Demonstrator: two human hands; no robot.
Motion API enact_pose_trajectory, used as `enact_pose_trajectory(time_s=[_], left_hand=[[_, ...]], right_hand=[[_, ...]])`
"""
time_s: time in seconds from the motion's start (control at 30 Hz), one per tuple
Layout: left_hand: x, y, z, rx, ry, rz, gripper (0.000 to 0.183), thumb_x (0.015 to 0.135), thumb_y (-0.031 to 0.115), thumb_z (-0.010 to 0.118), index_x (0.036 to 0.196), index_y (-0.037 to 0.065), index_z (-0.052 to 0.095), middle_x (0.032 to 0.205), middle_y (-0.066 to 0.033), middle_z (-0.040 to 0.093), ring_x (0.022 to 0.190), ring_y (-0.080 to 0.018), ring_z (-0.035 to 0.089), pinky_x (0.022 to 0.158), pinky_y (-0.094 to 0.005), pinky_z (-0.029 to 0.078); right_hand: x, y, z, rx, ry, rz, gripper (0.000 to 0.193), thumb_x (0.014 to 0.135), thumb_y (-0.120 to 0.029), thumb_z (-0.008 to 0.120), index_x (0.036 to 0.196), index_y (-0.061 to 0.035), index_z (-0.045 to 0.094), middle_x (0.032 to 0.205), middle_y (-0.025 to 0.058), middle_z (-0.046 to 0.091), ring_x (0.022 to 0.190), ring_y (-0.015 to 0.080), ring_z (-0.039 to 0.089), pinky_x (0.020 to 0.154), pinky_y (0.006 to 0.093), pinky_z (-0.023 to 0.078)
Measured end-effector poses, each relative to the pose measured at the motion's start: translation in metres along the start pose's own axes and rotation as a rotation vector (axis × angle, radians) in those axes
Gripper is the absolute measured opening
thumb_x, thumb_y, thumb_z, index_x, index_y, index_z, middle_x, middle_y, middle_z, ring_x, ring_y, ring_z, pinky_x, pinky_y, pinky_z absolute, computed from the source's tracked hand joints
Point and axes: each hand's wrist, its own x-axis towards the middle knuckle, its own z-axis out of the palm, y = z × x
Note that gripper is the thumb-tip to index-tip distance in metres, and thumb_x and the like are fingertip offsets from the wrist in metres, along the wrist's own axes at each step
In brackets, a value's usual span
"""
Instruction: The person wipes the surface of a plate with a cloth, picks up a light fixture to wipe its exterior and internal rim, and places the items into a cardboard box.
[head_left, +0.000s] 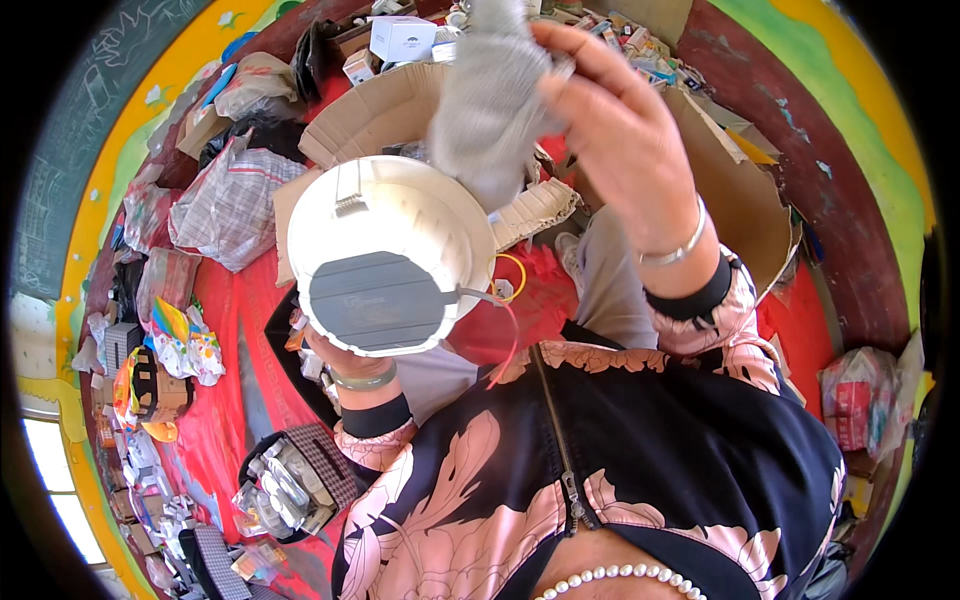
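Observation:
My left hand (340,350) grips a white round downlight (465,235) from below, mostly hidden behind it. A metal spring clip shows on its rim, and a flat grey box (375,300) lies across its near side. From that box a grey cable runs right, ending in loose yellow and pink wires (513,275). Raised above the downlight's right side, my right hand (625,125) pinches a grey cloth (490,110) between thumb and fingers. The cloth hangs down, blurred, close to the far rim; I cannot tell whether it touches.
Open cardboard boxes (375,115) stand just beyond the downlight and to the right (725,190). Stuffed plaid bags (240,205) lie at the left. A dark checked box of clear packages (285,490) sits at lower left on red floor sheeting (215,400). Plastic-wrapped red packs (855,400) are far right.

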Motion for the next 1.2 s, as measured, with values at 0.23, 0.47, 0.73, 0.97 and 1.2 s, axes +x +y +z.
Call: enact_pose_trajectory(time_s=[0.23, 0.47, 0.73, 0.97, 1.2], left_hand=[[0.005, -0.012, 0.027, 0.079, 0.124, -0.038, 0.042, 0.091, 0.022, 0.039, 0.118, -0.009, 0.049, 0.110, -0.0207, 0.060, 0.096, -0.0310, 0.062, 0.083, -0.0418, 0.052], [-0.006, -0.010, 0.016, -0.031, 0.087, -0.005, 0.038, 0.091, 0.020, 0.039, 0.117, -0.006, 0.052, 0.111, -0.0187, 0.061, 0.097, -0.0329, 0.062, 0.083, -0.0426, 0.052], [-0.006, -0.005, 0.008, -0.052, -0.021, -0.065, 0.040, 0.091, 0.020, 0.043, 0.119, -0.006, 0.051, 0.113, -0.0195, 0.061, 0.098, -0.0316, 0.062, 0.084, -0.0409, 0.051], [-0.002, -0.019, 0.030, 0.326, 0.277, 0.047, 0.038, 0.091, 0.020, 0.042, 0.115, -0.007, 0.054, 0.104, -0.0165, 0.064, 0.090, -0.0273, 0.064, 0.080, -0.0382, 0.053], [-0.007, -0.011, 0.025, 0.389, 0.259, -0.012, 0.049, 0.091, 0.024, 0.050, 0.127, -0.009, 0.042, 0.122, -0.0165, 0.055, 0.109, -0.0267, 0.056, 0.094, -0.0379, 0.043]], right_hand=[[-0.024, 0.018, 0.025, -0.765, -0.469, -0.388, 0.042, 0.080, -0.006, 0.059, 0.122, -0.0060, 0.055, 0.127, 0.0121, 0.053, 0.130, 0.0326, 0.036, 0.105, 0.0448, 0.029], [-0.013, 0.024, 0.001, -0.231, -0.802, -0.318, 0.039, 0.072, 0.007, 0.047, 0.105, -0.0039, 0.063, 0.114, 0.0132, 0.060, 0.112, 0.0267, 0.053, 0.094, 0.0369, 0.040], [0.007, 0.007, -0.032, 0.147, 0.068, -0.080, 0.034, 0.082, 0.003, 0.052, 0.116, 0.0020, 0.056, 0.101, 0.0066, 0.062, 0.093, 0.0117, 0.059, 0.080, 0.0237, 0.047], [-0.017, 0.040, 0.023, -0.572, -0.280, -0.442, 0.031, 0.079, -0.004, 0.061, 0.109, -0.0028, 0.056, 0.094, 0.0069, 0.062, 0.083, 0.0218, 0.061, 0.076, 0.0310, 0.048], [0.020, 0.030, -0.054, -1.157, -0.351, -0.187, 0.025, 0.072, 0.001, 0.054, 0.095, -0.0031, 0.062, 0.088, 0.0076, 0.063, 0.085, 0.0222, 0.061, 0.079, 0.0291, 0.047]])
